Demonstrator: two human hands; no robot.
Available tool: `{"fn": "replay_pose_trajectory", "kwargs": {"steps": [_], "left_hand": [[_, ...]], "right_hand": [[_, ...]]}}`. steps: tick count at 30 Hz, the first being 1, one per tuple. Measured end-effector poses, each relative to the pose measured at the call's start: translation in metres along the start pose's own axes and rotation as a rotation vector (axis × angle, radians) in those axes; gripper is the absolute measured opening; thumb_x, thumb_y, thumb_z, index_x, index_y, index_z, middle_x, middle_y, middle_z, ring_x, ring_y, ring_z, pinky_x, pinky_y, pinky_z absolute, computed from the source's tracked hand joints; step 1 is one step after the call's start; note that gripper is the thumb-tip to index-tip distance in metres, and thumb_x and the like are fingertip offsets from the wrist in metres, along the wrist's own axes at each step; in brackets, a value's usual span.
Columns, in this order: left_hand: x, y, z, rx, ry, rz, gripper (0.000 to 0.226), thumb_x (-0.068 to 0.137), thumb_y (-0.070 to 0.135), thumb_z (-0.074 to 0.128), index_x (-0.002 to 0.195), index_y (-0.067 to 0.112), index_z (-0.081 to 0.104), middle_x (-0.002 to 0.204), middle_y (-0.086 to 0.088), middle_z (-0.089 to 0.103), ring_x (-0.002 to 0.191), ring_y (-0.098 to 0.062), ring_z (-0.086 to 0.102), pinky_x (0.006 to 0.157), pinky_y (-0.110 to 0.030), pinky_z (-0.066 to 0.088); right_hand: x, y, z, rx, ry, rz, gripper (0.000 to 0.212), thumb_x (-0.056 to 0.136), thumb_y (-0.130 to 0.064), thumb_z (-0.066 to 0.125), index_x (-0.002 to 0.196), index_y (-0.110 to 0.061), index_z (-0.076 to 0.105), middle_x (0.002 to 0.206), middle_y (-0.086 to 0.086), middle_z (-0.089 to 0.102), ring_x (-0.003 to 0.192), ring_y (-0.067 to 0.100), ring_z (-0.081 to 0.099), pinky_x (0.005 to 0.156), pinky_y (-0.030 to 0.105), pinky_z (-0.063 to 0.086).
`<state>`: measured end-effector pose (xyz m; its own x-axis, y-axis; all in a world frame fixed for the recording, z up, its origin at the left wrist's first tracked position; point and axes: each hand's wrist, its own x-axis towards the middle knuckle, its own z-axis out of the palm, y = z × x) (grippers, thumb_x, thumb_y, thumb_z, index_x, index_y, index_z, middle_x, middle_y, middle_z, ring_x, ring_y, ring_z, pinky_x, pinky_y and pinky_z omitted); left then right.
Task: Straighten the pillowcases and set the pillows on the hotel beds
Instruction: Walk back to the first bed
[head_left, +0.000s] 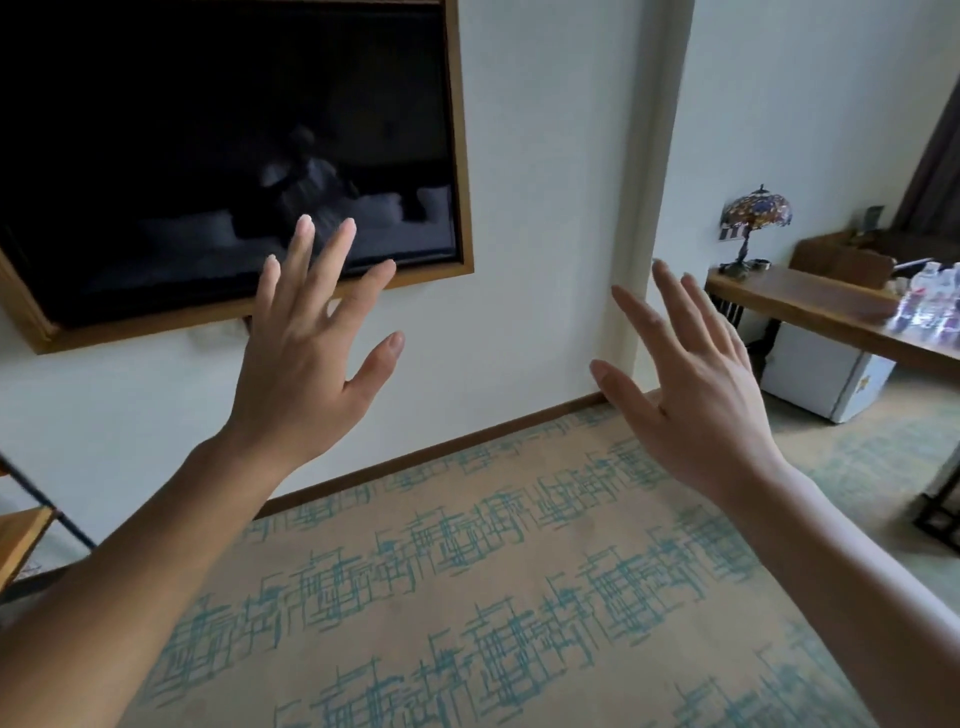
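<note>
**Both hands up and spread, nothing in either**

Forearms fill the near edge, reaching up and forward from both lower corners. Left hand (306, 358) is raised with its back to the camera, fingers straight and fanned apart, thumb out to the right, grasping nothing. Right hand (696, 400) mirrors it just to the right, fingers straight and splayed, thumb pointing left, also released and bare. The two hands are apart, with a strip of white wall (545, 208) showing between them.

Pillows and pillowcases: none can be made out directly in this view, and no bed either; pale shapes in the dark screen's reflection are too dim to tell.

Below the hands lies a tan carpet (467, 597) with rows of teal scribble pattern, running to a brown skirting board (441, 447) at the foot of the wall. Far left, a black screen in a wooden frame (223, 156) hangs on the wall, the left fingertips overlapping its lower edge in the picture. Far right, a wooden desk (810, 312) carries a stained-glass lamp (756, 223) and a blurred cluster of bottles (930, 301), with a small white fridge (826, 374) under it
</note>
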<state>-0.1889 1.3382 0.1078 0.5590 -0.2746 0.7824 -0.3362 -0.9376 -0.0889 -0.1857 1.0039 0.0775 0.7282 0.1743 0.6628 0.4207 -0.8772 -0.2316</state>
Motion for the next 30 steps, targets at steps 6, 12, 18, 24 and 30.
{"fn": "replay_pose_trajectory", "kwargs": {"steps": [6, 12, 18, 24, 30], "left_hand": [[0.08, 0.013, 0.115, -0.134, -0.011, 0.069, 0.057, 0.105, 0.047, 0.042, 0.154, 0.018, 0.044, 0.172, -0.01, 0.017, 0.16, -0.034, 0.004, 0.125, -0.064, 0.01], [0.168, 0.039, 0.244, -0.274, -0.035, 0.185, 0.058, 0.104, 0.048, 0.043, 0.153, 0.019, 0.046, 0.172, -0.008, 0.017, 0.161, -0.031, 0.002, 0.126, -0.062, 0.009], [0.273, 0.052, 0.366, -0.381, -0.03, 0.271, 0.059, 0.103, 0.049, 0.043, 0.154, 0.019, 0.045, 0.172, -0.008, 0.016, 0.161, -0.031, 0.001, 0.125, -0.063, 0.012], [0.357, 0.078, 0.454, -0.446, -0.04, 0.35, 0.059, 0.102, 0.053, 0.041, 0.154, 0.024, 0.043, 0.172, -0.007, 0.015, 0.161, -0.03, 0.002, 0.125, -0.063, 0.014], [0.412, 0.131, 0.522, -0.558, -0.051, 0.422, 0.059, 0.102, 0.049, 0.043, 0.153, 0.021, 0.045, 0.172, -0.008, 0.016, 0.16, -0.031, 0.003, 0.125, -0.063, 0.014]], "right_hand": [[0.04, 0.08, 0.019, -0.12, 0.001, 0.105, 0.07, 0.099, -0.066, 0.034, 0.161, -0.036, 0.023, 0.173, -0.003, 0.005, 0.16, 0.021, 0.0, 0.127, 0.055, 0.015], [0.091, 0.169, 0.041, -0.26, 0.017, 0.219, 0.071, 0.098, -0.067, 0.033, 0.161, -0.036, 0.025, 0.173, 0.0, 0.007, 0.159, 0.025, 0.003, 0.126, 0.055, 0.014], [0.165, 0.245, 0.074, -0.345, 0.071, 0.317, 0.071, 0.097, -0.068, 0.033, 0.16, -0.036, 0.026, 0.172, 0.001, 0.009, 0.159, 0.029, 0.007, 0.125, 0.057, 0.017], [0.217, 0.308, 0.091, -0.45, 0.094, 0.369, 0.07, 0.098, -0.068, 0.032, 0.159, -0.034, 0.028, 0.172, 0.003, 0.013, 0.159, 0.027, 0.009, 0.124, 0.057, 0.021], [0.233, 0.367, 0.088, -0.52, 0.089, 0.492, 0.07, 0.097, -0.066, 0.037, 0.159, -0.035, 0.03, 0.172, -0.001, 0.011, 0.159, 0.024, 0.008, 0.125, 0.054, 0.018]]}}
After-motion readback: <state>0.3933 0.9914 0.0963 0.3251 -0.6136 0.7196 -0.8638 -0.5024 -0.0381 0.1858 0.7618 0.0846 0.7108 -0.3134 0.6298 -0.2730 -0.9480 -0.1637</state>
